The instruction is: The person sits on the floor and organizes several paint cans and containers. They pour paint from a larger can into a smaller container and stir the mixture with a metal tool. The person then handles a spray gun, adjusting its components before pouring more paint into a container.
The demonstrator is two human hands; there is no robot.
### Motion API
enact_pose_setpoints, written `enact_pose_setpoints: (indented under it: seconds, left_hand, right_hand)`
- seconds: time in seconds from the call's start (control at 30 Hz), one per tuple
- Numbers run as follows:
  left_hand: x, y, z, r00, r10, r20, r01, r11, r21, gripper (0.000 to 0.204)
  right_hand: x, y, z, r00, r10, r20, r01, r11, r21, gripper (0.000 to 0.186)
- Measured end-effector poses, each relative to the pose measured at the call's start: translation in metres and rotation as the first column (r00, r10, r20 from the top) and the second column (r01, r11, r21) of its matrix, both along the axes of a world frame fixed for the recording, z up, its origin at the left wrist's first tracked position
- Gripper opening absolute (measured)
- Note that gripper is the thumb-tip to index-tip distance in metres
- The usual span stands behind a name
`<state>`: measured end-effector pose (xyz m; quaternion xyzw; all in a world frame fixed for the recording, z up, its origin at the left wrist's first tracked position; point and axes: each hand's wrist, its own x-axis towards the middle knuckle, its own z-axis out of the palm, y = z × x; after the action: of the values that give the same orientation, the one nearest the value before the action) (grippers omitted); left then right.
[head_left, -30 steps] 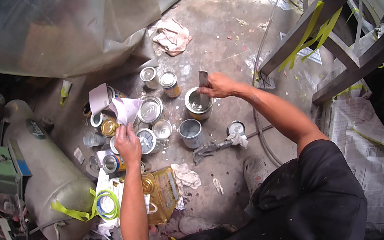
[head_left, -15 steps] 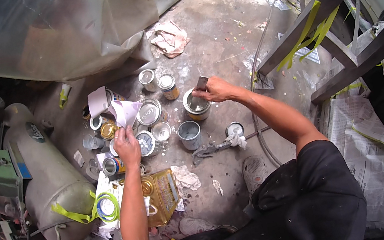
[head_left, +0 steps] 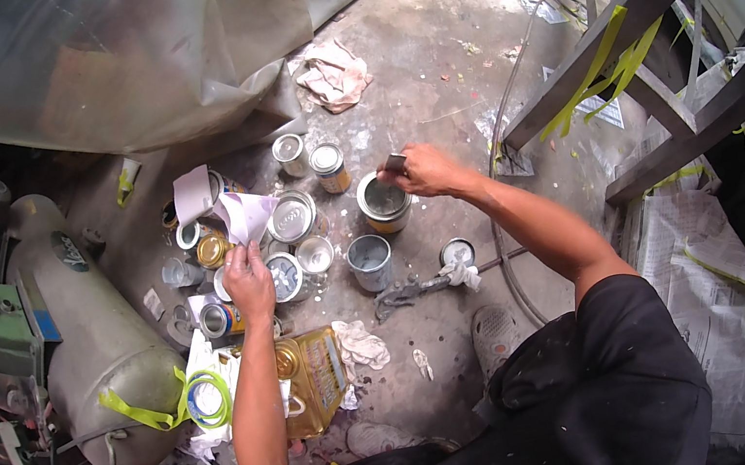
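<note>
My right hand (head_left: pixel 428 171) is closed around a flat dark strip (head_left: pixel 395 163), its blunt end sticking up past the fingers. It is over an open paint can (head_left: pixel 385 204) of grey paint; the strip's lower part is hard to make out. At the left, my left hand (head_left: pixel 247 275) has its fingers pinched at the lower end of a curled pale sheet of paper (head_left: pixel 246 216). Around that hand stand a gold-lidded can (head_left: pixel 213 250), a large silver-lidded can (head_left: pixel 291 216) and several other tins. A grey-stained plastic cup (head_left: pixel 371 262) stands just below the paint can.
A gold rectangular tin (head_left: pixel 325 388) lies by my left forearm, near rolls of green tape (head_left: pixel 209 400). An air compressor (head_left: pixel 91 319) occupies the left side. A hose (head_left: pixel 499 211) runs past my right arm toward a grey metal frame (head_left: pixel 617 44). A crumpled cloth (head_left: pixel 333 75) lies farther off.
My right hand has shifted slightly, and the strip now shows less above the fingers at a different tilt. My left hand keeps its place at the paper.
</note>
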<state>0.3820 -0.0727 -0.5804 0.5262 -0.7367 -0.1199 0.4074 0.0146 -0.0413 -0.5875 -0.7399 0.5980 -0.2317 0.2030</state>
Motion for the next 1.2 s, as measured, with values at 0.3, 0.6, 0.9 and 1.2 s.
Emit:
enact_pose_setpoints:
  seconds: [0.3, 0.6, 0.9, 1.2]
  left_hand:
    - [-0.002, 0.001, 0.0, 1.0, 0.0, 0.008, 0.0, 1.0, -0.001, 0.022]
    - [0.0, 0.001, 0.0, 1.0, 0.005, 0.004, -0.005, 1.0, -0.012, 0.022]
    - [0.001, -0.001, -0.002, 1.0, 0.006, 0.002, -0.006, 1.0, -0.018, 0.021]
    - [0.0, 0.0, -0.001, 1.0, 0.013, 0.006, -0.013, 1.0, -0.015, 0.022]
  right_hand:
    - [-0.005, -0.006, -0.018, 0.999, -0.022, -0.033, 0.019, 0.994, -0.109, 0.039]
    - [0.007, -0.001, -0.007, 0.991, -0.004, 0.136, 0.027, 0.987, -0.161, 0.043]
    - [-0.001, -0.005, -0.012, 0.998, -0.041, 0.038, 0.044, 0.996, -0.077, 0.043]
    - [-0.008, -0.012, -0.018, 0.99, -0.079, -0.119, 0.085, 0.996, 0.041, 0.049]
